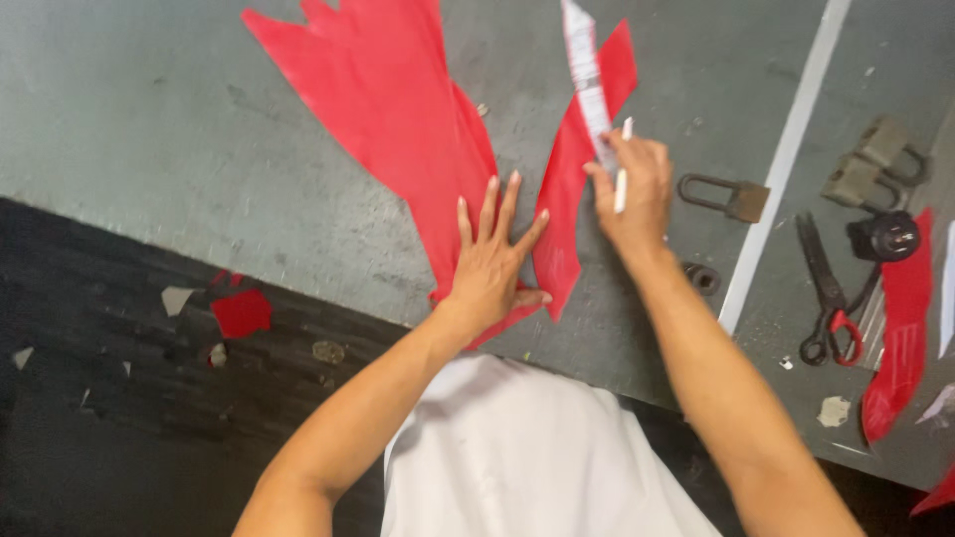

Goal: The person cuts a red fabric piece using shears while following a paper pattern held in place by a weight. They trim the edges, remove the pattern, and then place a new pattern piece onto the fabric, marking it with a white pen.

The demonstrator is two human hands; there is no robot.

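Left hand, spread flat, pressing red sheet onto desk; right hand pinching white strip and marker, aligning strip; next calls for steady tracing.

Your right hand is holding one long, narrow white strip printed in grey, like a label, slanting up off the grey bench; no packages, signs or screens are showing.

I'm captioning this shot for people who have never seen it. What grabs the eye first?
The big red sheet spread on the grey table, with the left hand flat on its lower end. Beside it the right hand holds a white strip and a white marker; scissors lie far right.
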